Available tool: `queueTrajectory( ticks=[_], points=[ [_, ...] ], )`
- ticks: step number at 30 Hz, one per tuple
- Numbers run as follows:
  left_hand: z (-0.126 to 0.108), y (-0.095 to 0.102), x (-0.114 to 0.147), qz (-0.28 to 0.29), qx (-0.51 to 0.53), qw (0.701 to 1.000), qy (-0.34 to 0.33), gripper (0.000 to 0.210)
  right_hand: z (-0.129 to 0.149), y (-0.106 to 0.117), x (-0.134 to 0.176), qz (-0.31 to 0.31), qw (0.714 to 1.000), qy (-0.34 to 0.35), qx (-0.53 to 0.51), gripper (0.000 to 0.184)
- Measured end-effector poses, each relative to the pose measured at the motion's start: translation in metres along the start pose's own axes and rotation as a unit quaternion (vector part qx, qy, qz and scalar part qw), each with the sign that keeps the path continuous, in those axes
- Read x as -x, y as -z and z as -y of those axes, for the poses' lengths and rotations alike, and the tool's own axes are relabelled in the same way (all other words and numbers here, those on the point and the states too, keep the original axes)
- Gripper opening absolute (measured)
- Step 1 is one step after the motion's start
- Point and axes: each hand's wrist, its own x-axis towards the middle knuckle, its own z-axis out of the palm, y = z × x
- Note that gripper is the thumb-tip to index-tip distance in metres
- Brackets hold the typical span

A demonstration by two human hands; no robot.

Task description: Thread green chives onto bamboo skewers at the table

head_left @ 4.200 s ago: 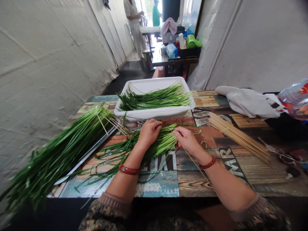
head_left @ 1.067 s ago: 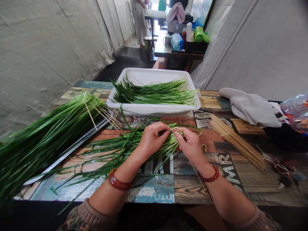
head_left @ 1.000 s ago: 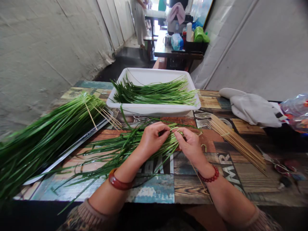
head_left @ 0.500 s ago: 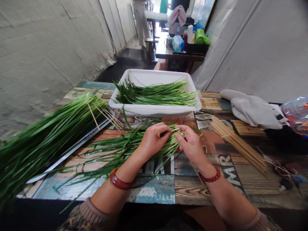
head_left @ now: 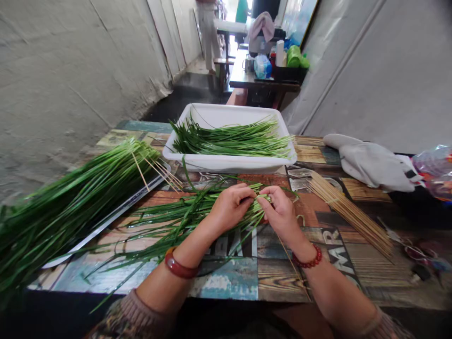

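Observation:
A loose heap of garlic chives (head_left: 176, 212) lies on the wood-patterned table, pale stem ends to the right. My left hand (head_left: 232, 203) is closed, its thumb and fingers pinching stems near the pale ends. Opposite it, my right hand (head_left: 280, 210) pinches the same stem ends between thumb and forefinger. The fingertips of both hands nearly meet. A thin bamboo skewer (head_left: 290, 259) slants from below my right hand toward the table's front edge; whether the hand touches it I cannot tell. On the left, a thick pile of chives (head_left: 81, 193) rests on a tray, with several skewers sticking out.
Behind my hands stands a white plastic tub (head_left: 229, 162) holding more chives. A bundle of bamboo skewers (head_left: 349, 212) lies to the right, near scissors (head_left: 391, 233) and a grey cloth cap (head_left: 370, 162). Farther back are another table (head_left: 243, 77) and a standing person (head_left: 209, 37).
My hands stay at the stem ends, with only small finger movements; the left has shifted slightly right. The whole view has moved a little.

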Motion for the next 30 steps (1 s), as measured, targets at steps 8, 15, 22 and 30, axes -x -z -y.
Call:
queueTrajectory(
  ticks=[8, 15, 22, 30],
  points=[
    [-0.005, 0.006, -0.001, 0.054, 0.121, 0.989, 0.066, 0.025, 0.000, 0.003, 0.001, 0.031, 0.999, 0.024, -0.020, 0.022],
    [-0.001, 0.014, -0.003, 0.005, 0.147, 0.982, 0.122, 0.024, 0.003, 0.008, -0.003, 0.068, 0.987, -0.023, -0.142, 0.031],
    [-0.002, 0.020, -0.004, -0.020, 0.178, 0.972, 0.150, 0.024, 0.003, 0.004, -0.003, 0.111, 0.993, -0.024, -0.042, 0.029],
    [0.000, 0.016, -0.003, 0.018, 0.242, 0.955, 0.170, 0.038, 0.013, 0.000, 0.001, 0.046, 0.996, 0.044, 0.066, 0.030]
  ],
)
